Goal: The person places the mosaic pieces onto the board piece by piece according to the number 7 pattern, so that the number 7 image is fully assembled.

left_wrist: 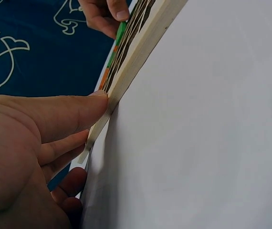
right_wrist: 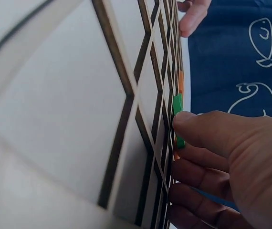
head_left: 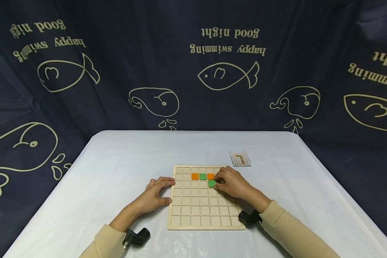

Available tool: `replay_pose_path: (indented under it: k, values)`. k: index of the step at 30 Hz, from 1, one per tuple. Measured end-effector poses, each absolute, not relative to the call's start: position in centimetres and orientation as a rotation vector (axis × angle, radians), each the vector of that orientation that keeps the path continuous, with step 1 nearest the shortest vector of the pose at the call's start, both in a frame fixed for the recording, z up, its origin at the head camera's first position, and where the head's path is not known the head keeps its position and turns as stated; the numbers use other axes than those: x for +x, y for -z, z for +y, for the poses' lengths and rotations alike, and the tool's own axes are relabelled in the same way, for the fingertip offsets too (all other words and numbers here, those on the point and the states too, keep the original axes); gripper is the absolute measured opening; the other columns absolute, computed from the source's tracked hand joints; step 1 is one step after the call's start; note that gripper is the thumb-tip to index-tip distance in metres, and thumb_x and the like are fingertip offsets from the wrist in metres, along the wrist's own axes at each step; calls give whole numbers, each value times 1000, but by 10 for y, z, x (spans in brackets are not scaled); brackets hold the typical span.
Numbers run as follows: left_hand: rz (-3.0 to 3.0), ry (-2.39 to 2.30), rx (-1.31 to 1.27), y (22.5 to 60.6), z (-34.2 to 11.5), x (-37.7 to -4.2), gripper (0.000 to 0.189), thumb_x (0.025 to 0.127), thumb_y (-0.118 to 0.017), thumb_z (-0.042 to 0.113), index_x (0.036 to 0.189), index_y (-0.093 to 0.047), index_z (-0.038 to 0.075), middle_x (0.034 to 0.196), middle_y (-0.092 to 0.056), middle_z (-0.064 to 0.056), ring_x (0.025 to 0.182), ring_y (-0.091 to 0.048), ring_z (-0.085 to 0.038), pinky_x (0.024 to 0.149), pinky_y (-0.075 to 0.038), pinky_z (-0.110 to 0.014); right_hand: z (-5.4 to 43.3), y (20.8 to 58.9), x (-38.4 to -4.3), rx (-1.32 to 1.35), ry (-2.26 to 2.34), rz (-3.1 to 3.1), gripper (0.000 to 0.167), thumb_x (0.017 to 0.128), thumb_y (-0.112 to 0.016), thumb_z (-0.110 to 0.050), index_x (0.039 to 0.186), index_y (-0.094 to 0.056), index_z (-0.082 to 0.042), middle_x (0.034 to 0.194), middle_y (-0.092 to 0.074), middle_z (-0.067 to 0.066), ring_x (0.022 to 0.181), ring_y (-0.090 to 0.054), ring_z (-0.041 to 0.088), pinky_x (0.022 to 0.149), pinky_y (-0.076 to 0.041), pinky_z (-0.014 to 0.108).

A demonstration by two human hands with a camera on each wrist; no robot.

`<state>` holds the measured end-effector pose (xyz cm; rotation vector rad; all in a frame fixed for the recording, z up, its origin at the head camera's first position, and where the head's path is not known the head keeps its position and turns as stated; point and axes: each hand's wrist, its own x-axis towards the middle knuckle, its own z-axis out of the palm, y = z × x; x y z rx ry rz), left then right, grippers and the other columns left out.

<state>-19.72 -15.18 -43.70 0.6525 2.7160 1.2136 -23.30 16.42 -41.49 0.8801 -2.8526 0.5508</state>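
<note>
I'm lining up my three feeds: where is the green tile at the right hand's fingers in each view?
Head: the green tile sits just right of centre, below mid-height, at the right hand's fingers.
Left wrist: near the top, slightly left of centre, by the same fingers.
Right wrist: right of centre, around mid-height, partly covered by the fingers.
Shared landmark: the wooden grid board.

Diffuse light, soft shadows, board (right_wrist: 64, 105) blurred up close
</note>
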Motion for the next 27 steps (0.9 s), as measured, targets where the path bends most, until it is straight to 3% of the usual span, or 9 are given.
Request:
replay_pose_path:
  k: [27]
  values:
    - [2738, -1210, 693, 439, -153, -198, 54, 78, -74, 18, 128, -57, 12, 140, -47, 0, 105, -35, -16, 86, -25, -32, 164, 416, -231, 875, -580, -2845, 22, 79, -74, -25, 99, -73, -14, 92, -63, -3, 83, -49, 10, 71, -43, 28]
